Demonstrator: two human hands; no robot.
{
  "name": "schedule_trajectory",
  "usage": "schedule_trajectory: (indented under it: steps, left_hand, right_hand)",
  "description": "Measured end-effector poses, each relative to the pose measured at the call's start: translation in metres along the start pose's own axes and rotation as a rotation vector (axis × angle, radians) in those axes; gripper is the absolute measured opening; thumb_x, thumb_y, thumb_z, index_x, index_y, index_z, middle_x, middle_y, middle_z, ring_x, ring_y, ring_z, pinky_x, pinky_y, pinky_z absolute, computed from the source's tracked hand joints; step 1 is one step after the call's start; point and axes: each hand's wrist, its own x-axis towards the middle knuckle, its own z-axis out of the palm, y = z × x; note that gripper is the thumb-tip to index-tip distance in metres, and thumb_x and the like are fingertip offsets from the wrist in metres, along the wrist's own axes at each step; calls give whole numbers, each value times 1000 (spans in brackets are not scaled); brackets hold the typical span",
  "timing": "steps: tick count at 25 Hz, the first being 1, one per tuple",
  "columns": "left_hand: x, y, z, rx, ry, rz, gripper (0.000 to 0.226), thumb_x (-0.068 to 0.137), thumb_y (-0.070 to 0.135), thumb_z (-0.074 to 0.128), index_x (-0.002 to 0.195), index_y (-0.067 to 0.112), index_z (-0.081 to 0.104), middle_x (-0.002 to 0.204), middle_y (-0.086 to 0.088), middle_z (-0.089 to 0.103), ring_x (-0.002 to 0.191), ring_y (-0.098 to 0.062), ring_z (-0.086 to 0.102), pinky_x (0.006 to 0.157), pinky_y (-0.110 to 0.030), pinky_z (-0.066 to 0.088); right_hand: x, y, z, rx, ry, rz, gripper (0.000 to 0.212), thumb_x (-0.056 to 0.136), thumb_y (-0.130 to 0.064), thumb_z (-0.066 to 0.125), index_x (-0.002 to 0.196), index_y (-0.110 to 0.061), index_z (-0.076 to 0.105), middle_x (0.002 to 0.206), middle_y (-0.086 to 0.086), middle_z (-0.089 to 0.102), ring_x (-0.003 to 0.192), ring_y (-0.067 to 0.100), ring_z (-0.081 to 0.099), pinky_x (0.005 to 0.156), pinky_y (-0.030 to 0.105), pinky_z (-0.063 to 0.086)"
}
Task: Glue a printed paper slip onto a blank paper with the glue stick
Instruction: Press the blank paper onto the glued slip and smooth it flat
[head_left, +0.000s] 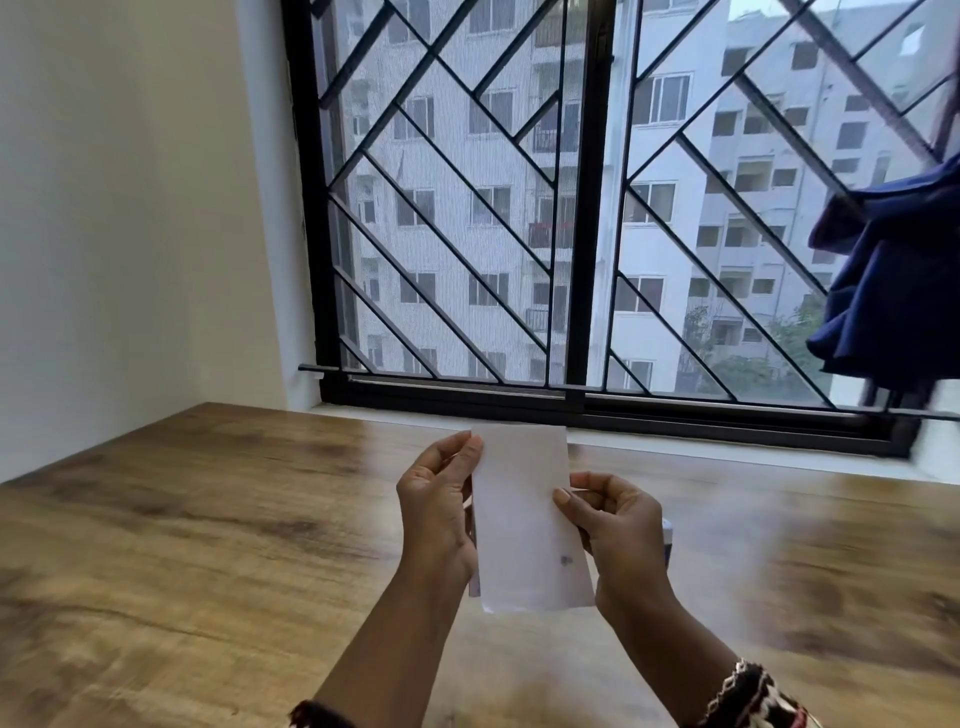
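Two hands hold one paper (524, 514) upright above the table (208, 519), roughly at 6 o'clock in the view, below the barred window (571, 208). The left hand (439, 512) pinches the paper's upper left edge between thumb and fingertips, and the right hand (618, 525) closes thumb over curled fingers on the right edge lower down; gripping at two heights likely keeps the thin sheet flat and stops it drooping. A faint dark mark shows through near the lower right, so print may be on the far side, but whether this is the slip or the blank sheet cannot be told. A sliver of something pale peeks out behind the left edge, perhaps a second sheet. A small white object (667, 538) shows just behind the right hand at 3 o'clock of it; it could be the glue stick, though it is too hidden to say. Blue cloth (893, 291) hangs at the window's right. Gluing looks not yet begun.
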Motion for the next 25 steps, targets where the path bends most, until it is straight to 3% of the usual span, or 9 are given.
schedule_trajectory:
  steps: [8,14,17,19,21,25]
  left_hand:
    - [1,-2,1,-36,-1,7,12,78,4,67,72,15,64,54,4,66,54,-13,58,56,-26,46]
    - [7,2,-2,24,0,103,17,78,1,66,67,14,64,50,6,65,46,-6,59,43,-18,48]
    - [12,8,-2,88,-33,199,20,78,1,67,64,16,66,61,2,64,59,-12,58,57,-25,49]
    - [13,10,2,147,-73,254,21,77,1,68,62,17,66,59,5,64,63,-16,55,62,-29,46]
    - [12,12,7,196,-118,296,21,76,1,68,62,17,66,55,8,64,63,-16,55,61,-29,46]
    - [5,13,12,239,-209,346,19,75,-1,68,63,14,67,57,5,67,59,-13,60,60,-27,50]
  right_hand:
    - [2,3,-1,-5,15,-22,11,76,-1,64,83,-8,61,81,14,68,73,25,65,63,30,54]
    - [8,1,-8,-48,-68,19,21,79,-7,64,98,0,58,85,14,65,72,22,63,58,25,54]
    - [24,-26,-12,-209,-29,-193,15,78,-11,66,93,-10,64,77,4,63,74,19,58,73,32,51]
    - [34,-52,-7,-371,-169,-319,11,75,-12,69,85,-18,67,80,-1,67,80,16,61,82,32,48]
    - [40,-70,5,-487,-365,-329,13,73,-12,71,86,-13,70,83,-1,69,83,13,62,85,30,48]
    - [47,-77,25,-709,-465,-396,11,73,-15,71,77,-5,70,73,6,67,70,12,59,71,32,46]
